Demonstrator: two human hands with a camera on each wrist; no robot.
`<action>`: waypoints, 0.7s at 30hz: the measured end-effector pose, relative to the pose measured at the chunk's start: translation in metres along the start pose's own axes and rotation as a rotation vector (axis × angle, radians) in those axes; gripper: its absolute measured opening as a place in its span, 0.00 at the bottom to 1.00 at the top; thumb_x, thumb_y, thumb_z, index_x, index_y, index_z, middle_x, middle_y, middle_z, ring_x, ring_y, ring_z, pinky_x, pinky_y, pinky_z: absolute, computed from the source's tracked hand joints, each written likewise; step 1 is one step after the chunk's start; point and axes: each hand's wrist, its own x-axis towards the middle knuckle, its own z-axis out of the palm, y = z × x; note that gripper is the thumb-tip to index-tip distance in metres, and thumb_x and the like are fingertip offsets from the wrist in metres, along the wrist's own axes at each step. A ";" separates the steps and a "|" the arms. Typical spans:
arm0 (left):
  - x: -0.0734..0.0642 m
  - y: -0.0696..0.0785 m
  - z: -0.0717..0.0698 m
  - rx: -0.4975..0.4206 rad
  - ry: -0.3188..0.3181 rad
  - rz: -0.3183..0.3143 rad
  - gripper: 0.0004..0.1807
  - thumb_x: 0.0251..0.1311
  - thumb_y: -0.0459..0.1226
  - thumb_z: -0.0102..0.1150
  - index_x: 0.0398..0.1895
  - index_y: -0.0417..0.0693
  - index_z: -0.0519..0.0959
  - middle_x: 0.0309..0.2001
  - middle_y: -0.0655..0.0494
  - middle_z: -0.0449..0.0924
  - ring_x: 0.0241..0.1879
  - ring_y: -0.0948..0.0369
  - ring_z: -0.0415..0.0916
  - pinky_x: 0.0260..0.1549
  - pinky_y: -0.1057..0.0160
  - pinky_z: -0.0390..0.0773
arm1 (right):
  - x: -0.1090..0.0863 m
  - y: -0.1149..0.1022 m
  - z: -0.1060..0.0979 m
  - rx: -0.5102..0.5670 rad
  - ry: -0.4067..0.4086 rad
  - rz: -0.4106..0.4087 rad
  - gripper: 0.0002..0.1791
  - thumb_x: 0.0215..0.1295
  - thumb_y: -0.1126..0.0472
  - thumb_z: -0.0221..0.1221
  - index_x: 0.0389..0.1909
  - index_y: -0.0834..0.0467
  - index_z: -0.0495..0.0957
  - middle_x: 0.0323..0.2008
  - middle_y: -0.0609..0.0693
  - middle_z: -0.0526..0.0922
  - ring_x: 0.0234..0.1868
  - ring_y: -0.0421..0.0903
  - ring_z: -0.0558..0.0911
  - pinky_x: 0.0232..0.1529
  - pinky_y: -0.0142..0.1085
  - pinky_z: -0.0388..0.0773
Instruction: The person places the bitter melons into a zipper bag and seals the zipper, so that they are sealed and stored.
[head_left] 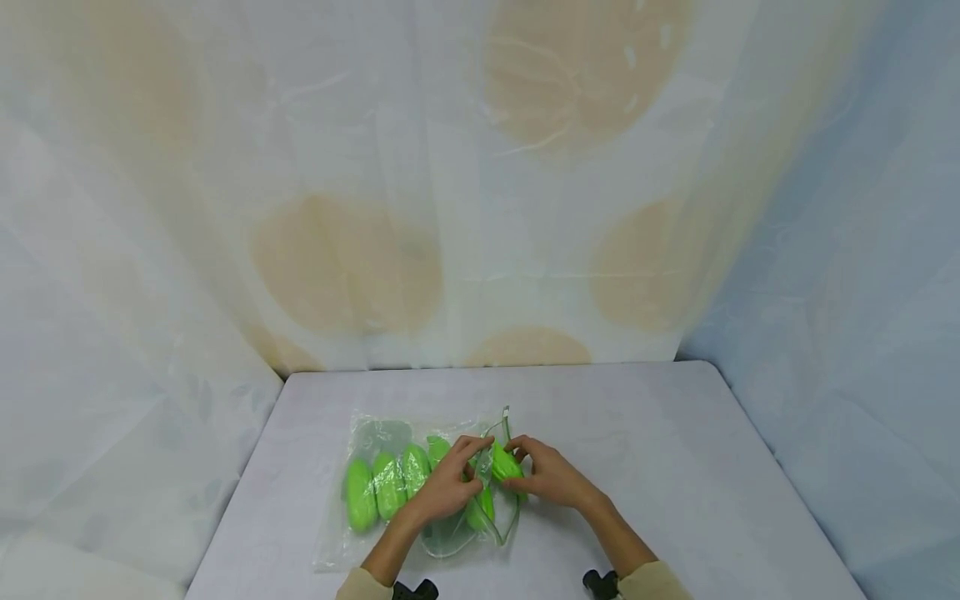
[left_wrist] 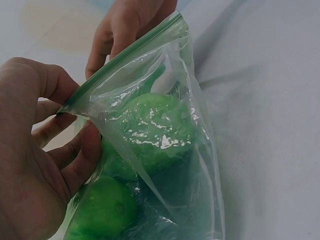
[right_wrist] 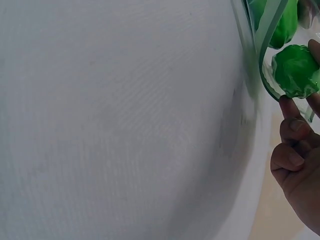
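A clear zip bag (head_left: 337,542) with a green zip strip (left_wrist: 131,56) lies on the table, its mouth toward the right. Inside it several long green vegetables (head_left: 361,496) sit side by side. At the mouth my left hand (head_left: 446,483) pinches the bag's upper edge and lifts it. My right hand (head_left: 553,477) grips another green vegetable (head_left: 507,463) between thumb and fingers, right at the opening. Close up in the right wrist view, this vegetable (right_wrist: 294,71) shows a lumpy, ridged end framed by the zip edge.
A pale cloth covers the table (head_left: 637,433), which extends to the right of the bag. Hanging sheets with orange round prints (head_left: 348,262) stand behind the table, and plain pale sheets (head_left: 847,333) close in both sides.
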 end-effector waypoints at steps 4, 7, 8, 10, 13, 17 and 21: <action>-0.001 0.001 -0.001 0.012 0.001 0.009 0.40 0.58 0.27 0.54 0.75 0.59 0.64 0.63 0.53 0.68 0.34 0.65 0.70 0.29 0.67 0.75 | 0.001 -0.001 0.003 -0.002 0.004 -0.002 0.32 0.60 0.46 0.69 0.62 0.52 0.72 0.48 0.50 0.79 0.41 0.48 0.78 0.33 0.34 0.76; -0.001 0.002 -0.001 0.020 0.003 0.017 0.40 0.57 0.27 0.55 0.75 0.57 0.64 0.63 0.53 0.67 0.34 0.65 0.70 0.29 0.67 0.76 | 0.002 -0.002 0.005 -0.016 0.012 -0.009 0.33 0.60 0.45 0.70 0.62 0.52 0.72 0.46 0.48 0.78 0.41 0.49 0.78 0.33 0.33 0.74; -0.001 0.001 -0.001 0.023 0.003 0.020 0.40 0.57 0.27 0.55 0.75 0.56 0.64 0.63 0.53 0.67 0.34 0.65 0.70 0.29 0.68 0.76 | 0.002 -0.002 0.006 -0.019 0.015 -0.013 0.33 0.60 0.45 0.69 0.63 0.53 0.72 0.45 0.48 0.78 0.40 0.48 0.77 0.32 0.33 0.74; -0.001 0.001 -0.001 0.026 0.003 0.022 0.39 0.57 0.27 0.55 0.76 0.54 0.64 0.63 0.52 0.67 0.34 0.65 0.70 0.28 0.67 0.76 | 0.003 -0.002 0.007 -0.017 0.019 -0.020 0.33 0.60 0.46 0.69 0.63 0.54 0.72 0.42 0.48 0.77 0.37 0.47 0.76 0.30 0.33 0.73; -0.001 0.000 -0.001 0.022 0.005 0.017 0.39 0.58 0.27 0.55 0.76 0.54 0.64 0.63 0.54 0.67 0.34 0.65 0.70 0.28 0.67 0.76 | 0.004 -0.002 0.008 -0.022 0.020 -0.022 0.33 0.61 0.44 0.68 0.64 0.52 0.72 0.38 0.47 0.76 0.33 0.43 0.74 0.28 0.32 0.72; 0.000 0.001 -0.001 0.016 0.008 0.001 0.40 0.58 0.27 0.55 0.76 0.58 0.64 0.63 0.57 0.67 0.35 0.65 0.71 0.29 0.67 0.76 | 0.005 -0.001 0.008 -0.042 0.024 -0.033 0.33 0.62 0.42 0.66 0.66 0.48 0.72 0.32 0.46 0.77 0.29 0.40 0.73 0.26 0.31 0.70; 0.001 0.002 -0.001 0.023 0.008 -0.005 0.40 0.57 0.28 0.55 0.76 0.59 0.64 0.63 0.59 0.67 0.35 0.65 0.71 0.30 0.67 0.76 | 0.004 -0.001 0.008 -0.052 0.027 -0.035 0.33 0.63 0.40 0.65 0.67 0.43 0.72 0.31 0.44 0.77 0.28 0.40 0.74 0.27 0.31 0.70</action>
